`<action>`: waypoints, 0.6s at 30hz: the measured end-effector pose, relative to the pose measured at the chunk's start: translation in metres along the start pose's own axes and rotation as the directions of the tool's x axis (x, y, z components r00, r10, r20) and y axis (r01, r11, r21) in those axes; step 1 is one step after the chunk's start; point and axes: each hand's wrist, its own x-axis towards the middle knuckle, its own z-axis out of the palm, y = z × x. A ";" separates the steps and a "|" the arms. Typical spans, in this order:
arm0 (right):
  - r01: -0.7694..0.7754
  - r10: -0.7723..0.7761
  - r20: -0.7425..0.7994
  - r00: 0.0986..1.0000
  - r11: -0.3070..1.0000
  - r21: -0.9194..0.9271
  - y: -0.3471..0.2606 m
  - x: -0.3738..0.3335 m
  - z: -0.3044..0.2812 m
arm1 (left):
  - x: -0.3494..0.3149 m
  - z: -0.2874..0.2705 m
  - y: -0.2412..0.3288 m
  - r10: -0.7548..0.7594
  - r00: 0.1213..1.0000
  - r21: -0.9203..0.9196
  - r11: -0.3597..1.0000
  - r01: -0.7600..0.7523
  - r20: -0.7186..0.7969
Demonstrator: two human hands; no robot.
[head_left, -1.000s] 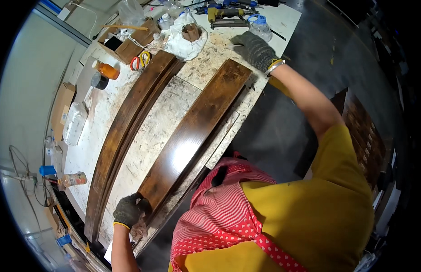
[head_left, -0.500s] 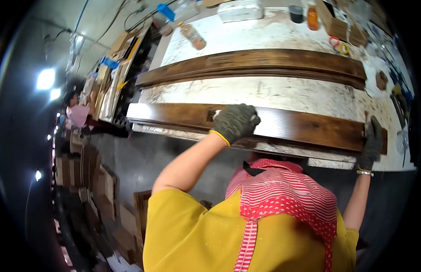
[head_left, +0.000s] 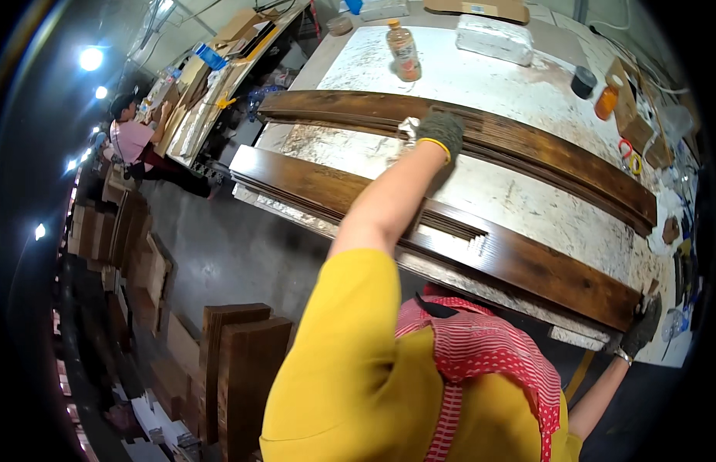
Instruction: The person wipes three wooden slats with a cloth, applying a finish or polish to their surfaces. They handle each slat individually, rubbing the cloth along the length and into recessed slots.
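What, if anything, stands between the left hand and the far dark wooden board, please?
Nothing visible blocks the way: the left hand is right over the far board. A crumpled whitish wad shows just left of the hand; whether part of it lies underneath, against the wood, is hidden.

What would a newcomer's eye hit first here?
First, the near stack of glossy dark boards along the near edge of the white table, the far stack beyond it. Then the yellow sleeve crossing the middle, gloved left hand over the far stack, right hand at the near stack's right end. Upper left, a co-worker in pink stands at another bench.
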 end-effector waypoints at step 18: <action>0.642 -0.400 0.502 0.767 0.457 -0.616 -0.021 -0.065 0.132 | -0.169 -0.101 -0.152 -0.610 0.767 -0.950 0.312 0.002 -0.199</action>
